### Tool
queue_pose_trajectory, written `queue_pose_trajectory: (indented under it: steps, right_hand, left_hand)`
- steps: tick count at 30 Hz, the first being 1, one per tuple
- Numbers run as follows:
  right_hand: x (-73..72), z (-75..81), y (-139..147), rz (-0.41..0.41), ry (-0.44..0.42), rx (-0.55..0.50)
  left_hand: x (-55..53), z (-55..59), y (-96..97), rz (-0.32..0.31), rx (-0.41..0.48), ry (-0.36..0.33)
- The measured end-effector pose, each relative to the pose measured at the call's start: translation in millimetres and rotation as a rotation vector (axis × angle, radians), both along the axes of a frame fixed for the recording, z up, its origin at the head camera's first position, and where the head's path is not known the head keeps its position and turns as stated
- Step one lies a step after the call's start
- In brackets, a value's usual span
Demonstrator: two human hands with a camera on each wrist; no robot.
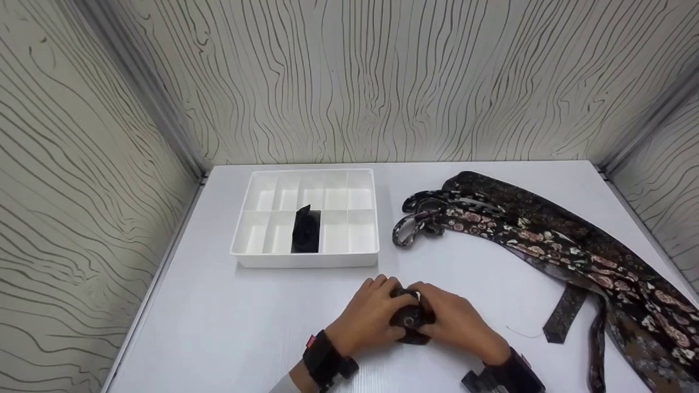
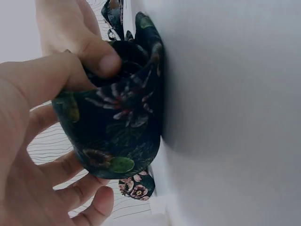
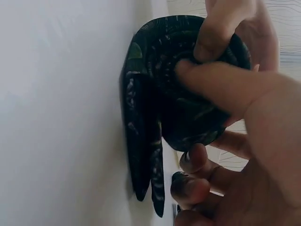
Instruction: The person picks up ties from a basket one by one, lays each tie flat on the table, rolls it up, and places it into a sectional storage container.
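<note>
Near the front middle of the table, a dark floral necktie [image 1: 409,317] is held as a roll between both hands. My left hand [image 1: 367,312] grips its left side, and my right hand [image 1: 457,321] grips its right side. Seen up close in the left wrist view, the rolled necktie [image 2: 123,115] shows leaf and flower prints and rests against the white tabletop. Both thumbs press at the coil's inner layers. From the right wrist, the coil [image 3: 162,49] shows spiral layers, with loose ends sticking out along the table.
A white divided tray [image 1: 306,261] stands behind the hands to the left; a rolled black necktie [image 1: 306,232] sits in one front compartment. Several patterned neckties [image 1: 546,240] lie spread over the right side. Wood-grain panels [image 1: 349,82] border the table at back and sides.
</note>
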State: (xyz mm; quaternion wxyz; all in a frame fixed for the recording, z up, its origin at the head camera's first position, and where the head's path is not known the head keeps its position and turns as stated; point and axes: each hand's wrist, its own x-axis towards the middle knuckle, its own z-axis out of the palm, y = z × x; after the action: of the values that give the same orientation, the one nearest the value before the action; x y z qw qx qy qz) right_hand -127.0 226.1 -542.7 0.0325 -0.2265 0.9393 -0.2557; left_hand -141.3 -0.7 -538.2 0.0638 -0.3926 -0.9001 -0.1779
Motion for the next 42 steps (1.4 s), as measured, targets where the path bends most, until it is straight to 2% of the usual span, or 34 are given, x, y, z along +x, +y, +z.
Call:
queue_pose_trajectory:
  steps: [6,9,12,17,19,23,27,30,32,36,42]
  right_hand:
    - [0.4,1.5,2,0.015,-0.003,-0.007]
    - [0.4,2.9,2,0.033,-0.022,-0.003]
    - [-0.7,3.8,4,0.046,-0.052,-0.009]
    - [-3.8,4.4,8,0.038,-0.111,-0.061]
    - [-5.0,4.4,7,0.035,-0.119,-0.082]
    - [-6.2,3.1,2,0.047,-0.068,-0.145]
    - [-5.0,0.6,-6,0.058,0.019,-0.205]
    - [-2.8,-0.7,-10,0.056,0.082,-0.212]
    - [-1.0,-1.2,-11,0.058,0.110,-0.206]
    - [0.7,-1.2,-10,0.061,0.113,-0.193]
    - [-4.7,-3.6,-11,-0.012,0.122,-0.199]
  left_hand:
    - [1.3,-0.5,1.2,-0.007,0.024,-0.026]
    - [1.3,1.0,0.6,-0.020,0.070,-0.077]
    - [2.3,2.0,-2.1,-0.009,0.142,-0.215]
    - [1.9,-3.1,-7.4,0.140,0.220,-0.463]
    - [0.0,-6.1,-8.7,0.178,0.250,-0.553]
    - [-4.0,-9.6,-11.2,0.156,0.391,-0.737]
    - [-7.0,-10.5,-12.3,0.122,0.546,-0.829]
    - [-7.8,-11.5,-12.4,0.127,0.628,-0.861]
    - [-8.2,-12.6,-12.2,0.130,0.654,-0.855]
    - [-10.2,-15.3,-12.4,0.137,0.674,-0.786]
    - [-14.0,-18.5,-14.6,0.147,0.678,-0.690]
